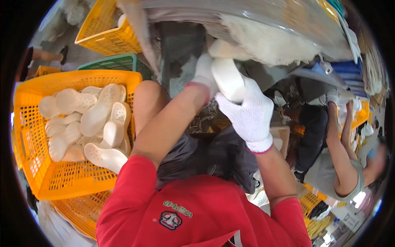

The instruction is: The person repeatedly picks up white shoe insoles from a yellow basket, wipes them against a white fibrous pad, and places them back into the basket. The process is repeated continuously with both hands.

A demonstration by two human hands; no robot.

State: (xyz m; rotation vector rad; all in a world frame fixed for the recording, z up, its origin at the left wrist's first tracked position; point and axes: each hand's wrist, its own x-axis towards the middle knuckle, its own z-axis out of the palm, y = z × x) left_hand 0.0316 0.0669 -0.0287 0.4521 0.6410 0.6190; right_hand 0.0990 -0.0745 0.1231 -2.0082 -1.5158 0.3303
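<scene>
Head view, largest first: a red shirt (197, 201) fills the lower middle of the frame, its two sleeves spreading toward the lower left and lower right. An orange crate (78, 181) takes up the left side, heaped with pale sole-shaped pieces (95, 115), several dotted with small holes. Across the top runs a plastic-covered surface (288, 20) with a fluffy white layer (263, 39) at its edge. At the right edge a co-worker (329, 173) in a grey top sits with both arms reaching up the frame. The person's left forearm (168, 117) slants from the lower left up to the upper middle, elbow bent low beside the crate; the right forearm (279, 175) leans the opposite way, rising from the lower right, so the wrists converge above the lap. Both hands wear white knit gloves with reddish cuffs. The right hand (252, 110) has its back turned to the camera, thumb toward the left and fingers closed around the lower end of a smooth white piece (227, 78), which stands tilted in the upper middle. The left hand (205, 74) is upright just left of that piece; its fingers are blurred and partly hidden, so I cannot tell whether they grip. Smallest, a cream rounded piece (226, 49) shows just above the white one.
</scene>
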